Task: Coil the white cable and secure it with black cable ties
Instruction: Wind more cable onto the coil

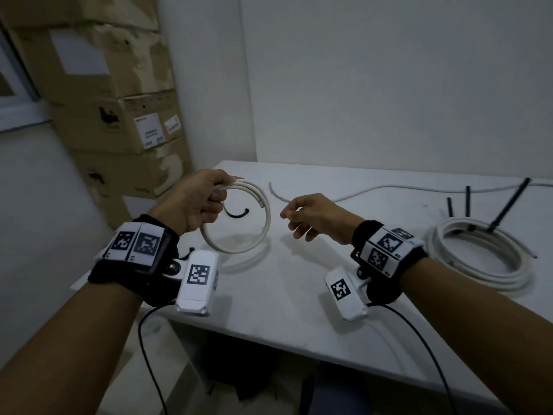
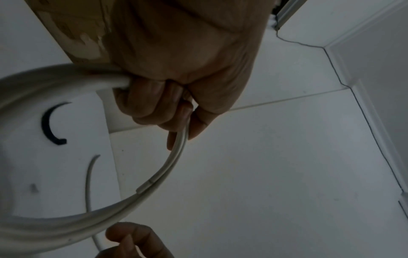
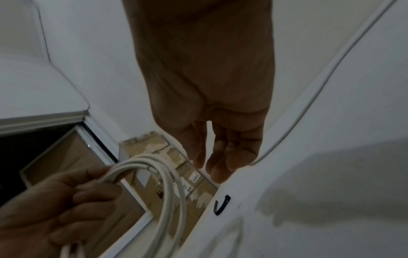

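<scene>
My left hand [image 1: 199,202] grips a small coil of white cable [image 1: 263,232] and holds it upright above the white table [image 1: 299,295]; the wrist views show its fingers [image 2: 154,104] curled round the coil [image 2: 154,181] [image 3: 172,188]. A curved black cable tie [image 1: 238,213] [image 2: 49,122] [image 3: 222,205] lies on the table behind the coil. My right hand [image 1: 302,215] hovers just right of the coil with relaxed fingers [image 3: 223,157], holding nothing.
A larger white coil [image 1: 478,259] bound with black ties [image 1: 505,205] lies at the right. A loose white cable [image 1: 389,188] runs along the table's back. Cardboard boxes [image 1: 119,121] are stacked at the left, past the table's edge.
</scene>
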A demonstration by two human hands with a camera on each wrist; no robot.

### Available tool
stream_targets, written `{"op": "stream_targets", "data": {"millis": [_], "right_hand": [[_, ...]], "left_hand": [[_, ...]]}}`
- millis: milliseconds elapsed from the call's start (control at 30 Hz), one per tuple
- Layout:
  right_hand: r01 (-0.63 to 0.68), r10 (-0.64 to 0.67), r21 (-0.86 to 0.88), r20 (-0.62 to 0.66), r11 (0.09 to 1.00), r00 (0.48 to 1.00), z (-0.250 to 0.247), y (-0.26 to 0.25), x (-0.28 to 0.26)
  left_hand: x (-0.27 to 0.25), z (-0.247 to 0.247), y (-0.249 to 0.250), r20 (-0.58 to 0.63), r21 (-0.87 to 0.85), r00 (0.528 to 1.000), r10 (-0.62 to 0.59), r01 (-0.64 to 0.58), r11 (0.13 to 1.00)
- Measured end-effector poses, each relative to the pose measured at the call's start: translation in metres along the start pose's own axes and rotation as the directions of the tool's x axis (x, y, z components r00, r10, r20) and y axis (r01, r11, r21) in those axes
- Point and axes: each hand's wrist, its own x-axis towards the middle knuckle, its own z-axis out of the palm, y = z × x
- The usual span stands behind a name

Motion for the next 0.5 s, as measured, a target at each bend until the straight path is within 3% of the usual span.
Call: {"op": "stream_targets", "data": {"millis": [233,500], "right_hand": [[-0.022,0.06,-0.269,0.133,0.963,0.989,0.046,-0.015,0.069],[-0.006,0.169,-0.635,0.196,0.772,0.966,0.069,-0.027,0.124]], "left_hand": [[0.001,-0.05,-0.006,-0.092,-0.036,0.995,-0.043,0.04,0.999],[0.012,-0.067,-0.006,-0.086,-0.023,0.994,-0.063,0.062,0.998]]}}
